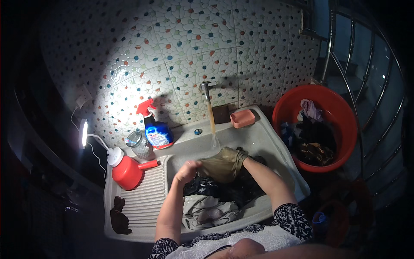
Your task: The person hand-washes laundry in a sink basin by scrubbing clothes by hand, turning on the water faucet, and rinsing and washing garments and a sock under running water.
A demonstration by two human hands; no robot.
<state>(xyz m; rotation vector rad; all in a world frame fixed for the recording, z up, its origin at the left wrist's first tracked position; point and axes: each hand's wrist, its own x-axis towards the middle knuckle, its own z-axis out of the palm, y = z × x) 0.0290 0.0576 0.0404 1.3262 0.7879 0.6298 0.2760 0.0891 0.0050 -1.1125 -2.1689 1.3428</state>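
My left hand [188, 171] grips one end of a wet olive-coloured garment [223, 166] over the basin of a stone laundry sink [275, 142]. The garment stretches across to my right hand [246, 161], which is mostly covered by bunched cloth, so its fingers are hidden. Just behind the garment, water runs from a metal wall faucet [205, 89]. Dark wet clothes [236, 191] lie in the basin under my hands. Nearer to me, a light grey garment [210, 212] is heaped against the basin's front.
On the ribbed washboard [148, 191] stand a red ladle-like container [126, 173] and a dark cloth [120, 217]. A lit lamp [83, 133], glass jar [141, 147], spray bottle [158, 132] and pink soap box [242, 118] edge the sink. Right: a red tub [347, 129] of clothes, metal railing [344, 81].
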